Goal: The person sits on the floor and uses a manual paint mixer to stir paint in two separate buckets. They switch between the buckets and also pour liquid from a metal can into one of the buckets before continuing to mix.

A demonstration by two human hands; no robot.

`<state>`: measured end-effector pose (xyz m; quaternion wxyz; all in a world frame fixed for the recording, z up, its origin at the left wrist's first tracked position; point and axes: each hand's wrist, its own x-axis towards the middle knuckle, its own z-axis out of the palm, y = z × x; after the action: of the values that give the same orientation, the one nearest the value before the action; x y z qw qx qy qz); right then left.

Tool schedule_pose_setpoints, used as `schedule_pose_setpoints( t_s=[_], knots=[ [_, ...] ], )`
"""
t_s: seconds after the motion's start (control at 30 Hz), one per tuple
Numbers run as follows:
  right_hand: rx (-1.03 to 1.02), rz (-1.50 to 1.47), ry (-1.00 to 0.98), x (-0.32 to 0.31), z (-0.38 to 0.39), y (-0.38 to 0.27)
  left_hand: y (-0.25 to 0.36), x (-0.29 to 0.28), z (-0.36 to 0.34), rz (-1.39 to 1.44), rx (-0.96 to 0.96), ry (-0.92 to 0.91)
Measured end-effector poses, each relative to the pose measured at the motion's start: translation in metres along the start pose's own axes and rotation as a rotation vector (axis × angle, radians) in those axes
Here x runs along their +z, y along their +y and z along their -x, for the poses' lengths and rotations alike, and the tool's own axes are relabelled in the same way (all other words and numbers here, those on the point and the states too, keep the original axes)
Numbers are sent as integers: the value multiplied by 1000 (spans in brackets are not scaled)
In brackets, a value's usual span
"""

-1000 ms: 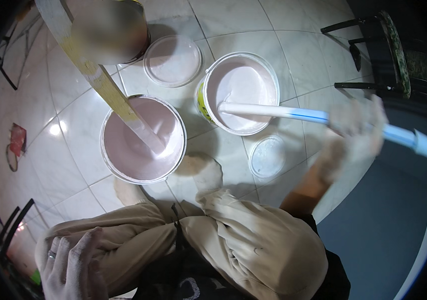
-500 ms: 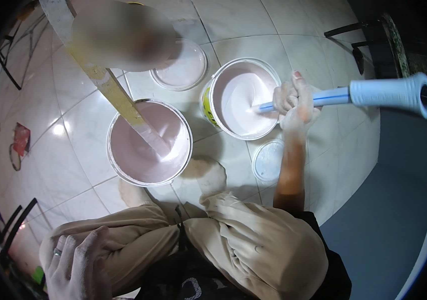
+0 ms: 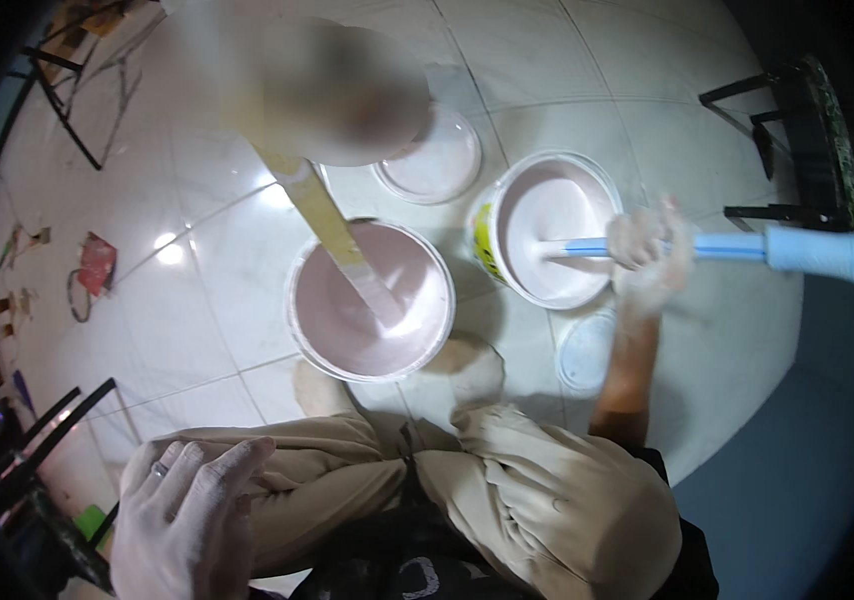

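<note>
My right hand (image 3: 652, 250) is closed around a light-blue plastic pipe (image 3: 727, 247), with a wider ribbed sleeve (image 3: 822, 260) at its outer end. The pipe's other end is in the pale pinkish-white paint (image 3: 547, 220) inside the right bucket (image 3: 615, 190). White residue covers this hand, which is slightly blurred. My left hand (image 3: 182, 515), also whitened and wearing a ring, is by my left knee, holding nothing, its fingers apart and loosely bent. A second bucket (image 3: 295, 335) stands to the left, with a yellowish flat stick (image 3: 312, 205) leaning in its pale contents.
Behind the buckets lies a round lid (image 3: 437, 160); a smaller lid (image 3: 587, 350) lies near my right forearm. A dark-legged stand (image 3: 817, 140) is at far right. A red object (image 3: 97, 262) lies on the tiles (image 3: 217, 330) at left. A blurred patch hides the stick's upper part.
The view has shifted, so the buckets appear farther right and lower. My right hand keeps its grip on the pipe, which lies more level in the view. My left hand stays by the knee.
</note>
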<state>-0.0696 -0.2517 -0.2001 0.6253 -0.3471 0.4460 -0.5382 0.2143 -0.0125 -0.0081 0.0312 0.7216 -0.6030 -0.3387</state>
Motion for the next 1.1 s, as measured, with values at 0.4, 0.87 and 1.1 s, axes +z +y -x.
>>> schedule_pose_setpoints(
  t_s=[0.4,0.87,1.1],
  knots=[
    [13,92,-3,-17,-16,15,-204,-58,-214,254,-140,-28],
    [29,107,-8,-25,-7,5,-227,33,-385,407,-92,154],
    [-27,117,-68,-21,-6,2,-213,30,-381,509,-10,161]
  ],
)
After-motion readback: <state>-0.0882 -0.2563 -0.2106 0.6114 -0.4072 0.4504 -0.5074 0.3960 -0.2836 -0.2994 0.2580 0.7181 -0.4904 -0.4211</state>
